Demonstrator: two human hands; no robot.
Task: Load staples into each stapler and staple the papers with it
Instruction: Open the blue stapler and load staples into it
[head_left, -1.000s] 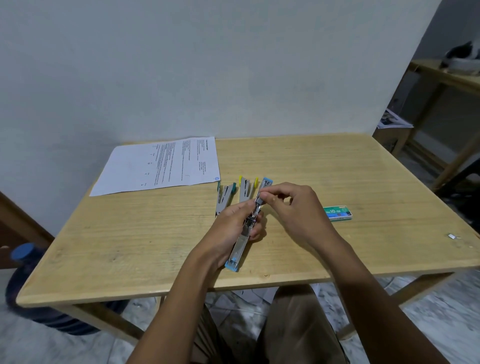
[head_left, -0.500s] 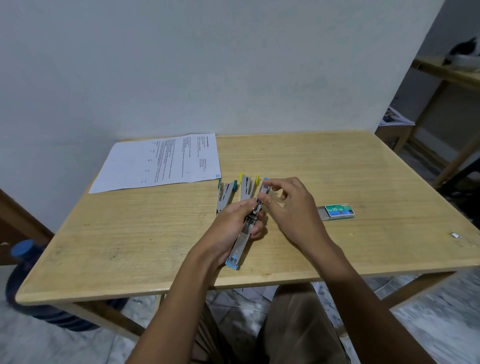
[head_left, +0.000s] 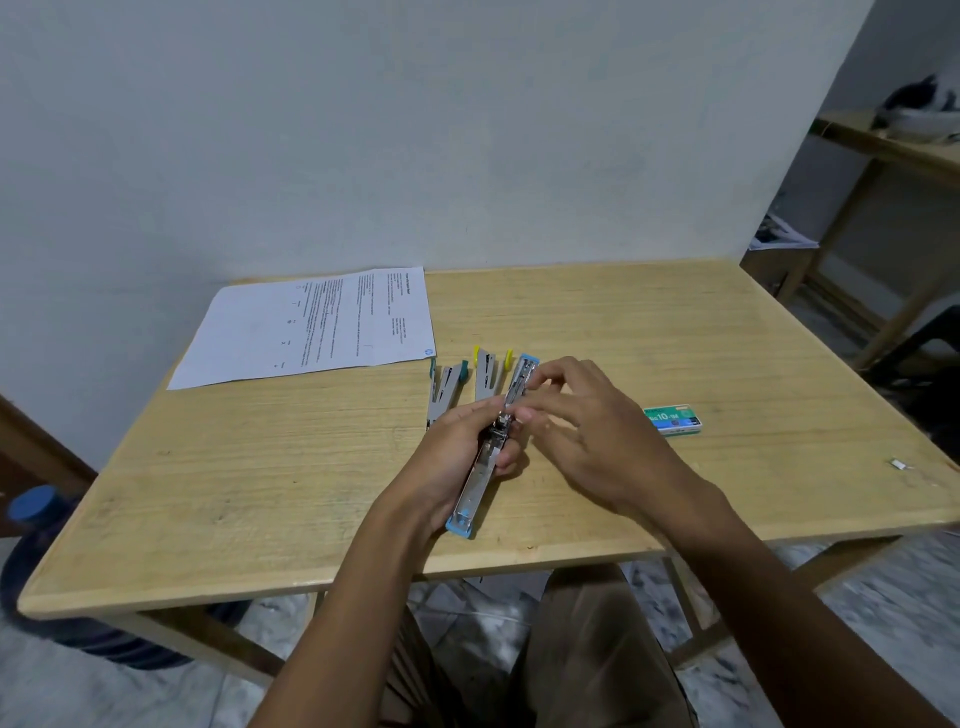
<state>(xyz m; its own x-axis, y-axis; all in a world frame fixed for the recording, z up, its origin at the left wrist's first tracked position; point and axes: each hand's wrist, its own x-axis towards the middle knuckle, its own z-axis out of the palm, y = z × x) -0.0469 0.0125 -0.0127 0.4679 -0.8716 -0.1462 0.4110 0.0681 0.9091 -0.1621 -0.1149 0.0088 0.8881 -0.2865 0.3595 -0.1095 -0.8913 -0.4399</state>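
1. Hands first: the left hand (head_left: 457, 447) is wrapped around the middle of a blue stapler (head_left: 491, 452), opened out flat and long, near the front edge of the worktop (head_left: 260, 493).
2. Right hand (head_left: 587, 431) hovers at the stapler's far half, fingertips (head_left: 522, 413) pinched narrow on its metal channel; whether they hold staples, I cannot tell.
3. Just right of it lies a green staple box (head_left: 672, 420).
4. Beyond lie a yellow stapler (head_left: 488, 371) and a teal stapler (head_left: 444, 387), both opened.
5. Printed papers (head_left: 311, 325) lie toward the far-left corner.
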